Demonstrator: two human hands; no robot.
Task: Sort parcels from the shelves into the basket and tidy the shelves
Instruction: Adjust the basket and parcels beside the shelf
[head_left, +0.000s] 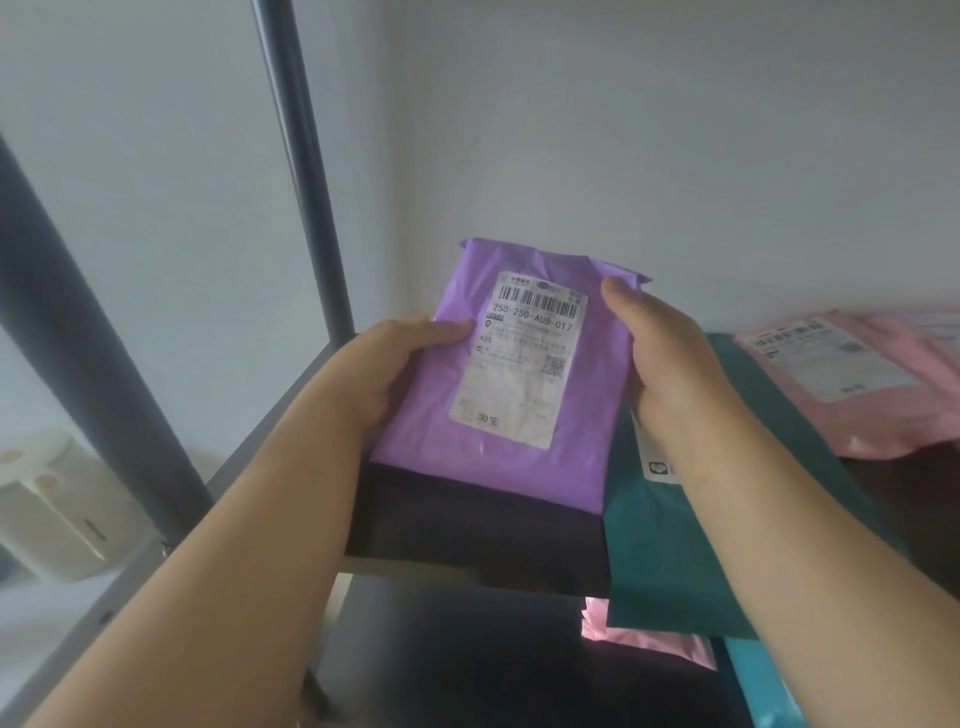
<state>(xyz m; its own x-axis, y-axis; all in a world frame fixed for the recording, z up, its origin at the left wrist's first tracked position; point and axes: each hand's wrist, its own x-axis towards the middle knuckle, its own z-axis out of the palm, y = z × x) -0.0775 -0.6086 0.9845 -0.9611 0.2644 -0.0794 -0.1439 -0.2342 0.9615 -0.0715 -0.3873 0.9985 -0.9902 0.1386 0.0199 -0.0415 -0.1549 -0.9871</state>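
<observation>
Both hands grip purple parcel

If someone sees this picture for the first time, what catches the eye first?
Probably the purple plastic mailer bag with a white label, held at centre by the left hand and right hand. Right of it lie a teal plastic mailer and a pink plastic mailer.

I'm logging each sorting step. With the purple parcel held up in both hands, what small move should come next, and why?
Probably draw the purple parcel back off the shelf toward the body. The left hand and right hand grip its side edges, with the label facing the camera, above a black parcel. No basket is in view here.
</observation>
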